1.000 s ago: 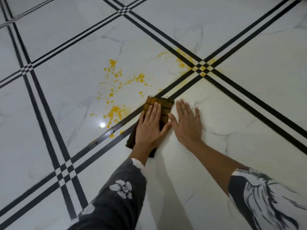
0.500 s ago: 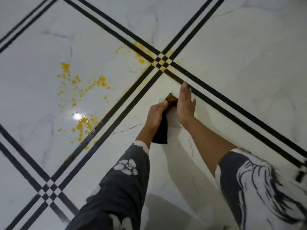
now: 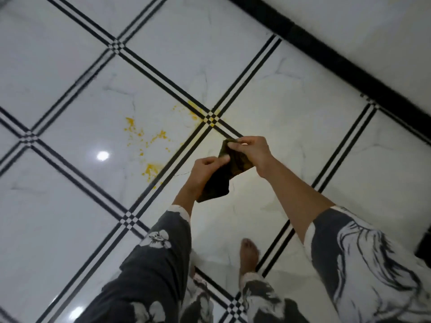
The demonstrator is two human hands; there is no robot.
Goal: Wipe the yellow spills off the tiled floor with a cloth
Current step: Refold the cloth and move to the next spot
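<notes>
A person stands barefoot on the tiled floor (image 3: 70, 206), holding a dark cloth (image 3: 233, 169) in the air in both hands, just on the near side of the checkered tile joint (image 3: 211, 118) where the black double lines cross. The left hand (image 3: 205, 170) pinches one edge of the cloth between thumb and curled fingers. The right hand (image 3: 253, 151) pinches the upper edge, closer to the joint, with the fingertips bent in. The cloth sags between the two grips and is clear of the floor.

The yellow spills (image 3: 151, 170) are not yet wiped. Spatters and a thicker patch lie on the tile to the left of the joint, more yellow sits right at the joint itself, and a faint tint spreads just beyond it. A bright reflection of a lamp (image 3: 102, 155) shows farther left of the joint than the spatters. One bare foot (image 3: 249, 252) stands well to the near side of it.

This looks like a pause between wipes to refold or turn the cloth to a cleaner face. The next move would call for crouching, laying the cloth flat on the spattered tile left of the joint, pressing with an open palm and sweeping toward the thick patch without smearing it into the black grout lines.
</notes>
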